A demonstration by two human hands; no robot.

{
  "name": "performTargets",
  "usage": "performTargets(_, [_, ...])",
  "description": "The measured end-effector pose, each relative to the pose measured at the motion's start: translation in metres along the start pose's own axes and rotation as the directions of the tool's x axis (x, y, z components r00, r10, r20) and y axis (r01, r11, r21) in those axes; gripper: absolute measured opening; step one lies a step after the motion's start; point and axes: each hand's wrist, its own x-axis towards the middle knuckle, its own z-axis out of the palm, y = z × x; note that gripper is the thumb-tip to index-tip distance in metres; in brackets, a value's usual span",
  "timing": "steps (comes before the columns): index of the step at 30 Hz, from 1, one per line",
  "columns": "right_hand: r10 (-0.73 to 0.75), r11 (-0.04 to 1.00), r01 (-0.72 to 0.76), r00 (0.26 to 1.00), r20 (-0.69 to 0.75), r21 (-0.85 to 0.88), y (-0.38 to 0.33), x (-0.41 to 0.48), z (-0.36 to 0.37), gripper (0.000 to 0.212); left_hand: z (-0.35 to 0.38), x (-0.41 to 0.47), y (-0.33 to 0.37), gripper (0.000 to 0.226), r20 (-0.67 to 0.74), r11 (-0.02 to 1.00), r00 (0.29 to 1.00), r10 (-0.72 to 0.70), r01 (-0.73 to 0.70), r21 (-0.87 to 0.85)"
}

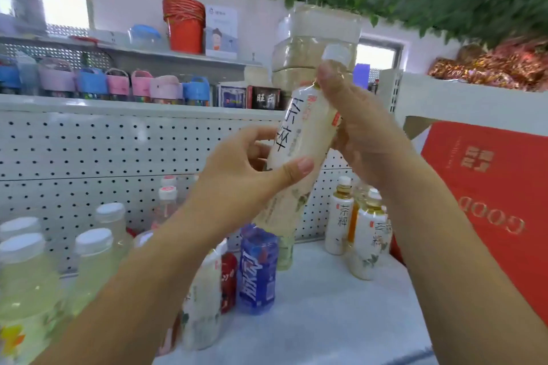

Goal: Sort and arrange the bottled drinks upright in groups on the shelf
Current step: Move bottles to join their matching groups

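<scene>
Leaning with its white cap up and to the right, the tea bottle (299, 139) is held up in front of the shelf (326, 305) by both hands, and we place everything else from it. The left hand (246, 175) grips its middle, with the thumb across the front of the label and the fingers curled behind. The right hand (355, 127) wraps its upper part, with the fingers closed around the neck just under the cap.

Below the tea bottle's base we see a blue bottle (257, 270) upright, with a red bottle (229, 278) just beside it on the left. To the tea bottle's lower right, a group of matching white-labelled bottles (367, 240) stands upright near the pegboard panel (89, 151). Well to its lower left stand pale yellow drinks (26, 281) with white caps.
</scene>
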Motion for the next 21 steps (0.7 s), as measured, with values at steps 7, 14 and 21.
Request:
performTargets(7, [0.126, 0.872, -0.16, 0.987, -0.103, -0.462, 0.059, -0.051, -0.116, 0.034, 0.122, -0.018, -0.056, 0.043, 0.114, 0.987, 0.981, -0.155, 0.15, 0.052])
performTargets(14, [0.171, 0.739, -0.297, 0.951, -0.258, -0.605, 0.148, -0.082, -0.193, 0.04, 0.183, -0.072, -0.155, 0.068, 0.162, 0.675, 0.903, -0.398, 0.169, 0.718])
performTargets(21, [0.145, 0.787, -0.316, 0.929, -0.34, -0.529, 0.197, -0.079, -0.213, 0.031, 0.193, -0.085, -0.184, 0.065, 0.173, 0.517, 0.89, -0.421, 0.079, 0.852])
